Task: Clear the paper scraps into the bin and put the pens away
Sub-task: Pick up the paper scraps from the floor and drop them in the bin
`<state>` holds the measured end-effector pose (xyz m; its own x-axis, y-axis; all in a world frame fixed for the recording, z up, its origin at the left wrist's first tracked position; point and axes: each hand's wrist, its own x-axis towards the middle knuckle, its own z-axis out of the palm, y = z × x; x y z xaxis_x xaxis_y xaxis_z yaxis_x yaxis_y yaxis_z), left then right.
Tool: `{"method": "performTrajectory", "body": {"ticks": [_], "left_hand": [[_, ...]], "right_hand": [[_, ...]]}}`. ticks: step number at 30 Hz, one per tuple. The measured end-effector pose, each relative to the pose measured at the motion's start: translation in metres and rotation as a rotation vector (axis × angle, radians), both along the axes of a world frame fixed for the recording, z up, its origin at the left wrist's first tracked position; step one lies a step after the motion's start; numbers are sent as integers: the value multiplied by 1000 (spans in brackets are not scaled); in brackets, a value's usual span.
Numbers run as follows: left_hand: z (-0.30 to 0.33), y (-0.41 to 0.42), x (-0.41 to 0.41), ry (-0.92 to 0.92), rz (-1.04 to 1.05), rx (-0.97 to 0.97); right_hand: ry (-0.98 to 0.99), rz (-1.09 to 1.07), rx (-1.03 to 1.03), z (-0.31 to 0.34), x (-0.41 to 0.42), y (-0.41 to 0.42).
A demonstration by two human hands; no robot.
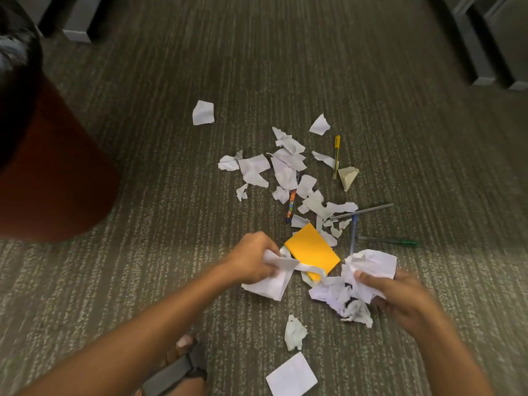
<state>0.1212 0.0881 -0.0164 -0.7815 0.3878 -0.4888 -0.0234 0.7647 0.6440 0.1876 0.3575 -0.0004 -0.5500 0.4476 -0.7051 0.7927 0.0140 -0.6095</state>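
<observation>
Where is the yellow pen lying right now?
In the head view, the yellow pen lies on the carpet at the far right edge of the scrap pile, its near end beside a folded beige paper, well beyond both hands.

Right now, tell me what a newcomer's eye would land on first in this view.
The bright orange pad on the carpet at centre stands out first, ringed by torn white paper scraps and several pens, among them a yellow pen farther off. Just in front, the left hand and right hand each grip crumpled paper. A large dark red bin looms at the left edge.
</observation>
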Motion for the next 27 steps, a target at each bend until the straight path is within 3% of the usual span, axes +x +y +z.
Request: {"method": "performTrajectory", "body": {"ticks": [3, 7, 11, 14, 17, 20, 24, 27], "left_hand": [[-10, 15, 12, 135, -126, -91], [-17, 27, 23, 329, -144, -209], [-27, 30, 32, 436, -137, -226], [-29, 24, 26, 353, -75, -135], [-22, 9, 10, 107, 81, 53], [-10, -12, -5, -128, 108, 242], [-2, -21, 3, -142, -222, 184], [-1, -7, 31, -116, -491, 158]], "right_hand": [[12, 64, 136, -13, 2, -9], [62, 251, 425, -22, -1, -22], [126, 242, 551, -17, -5, -14], [126, 128, 333, -7, -7, -3], [130, 8, 15, 6, -10, 4], [28, 112, -118, 13, -10, 7], [-149, 338, -58, 8, 2, -1], [-151, 458, 75, -2, 12, -15]]}}
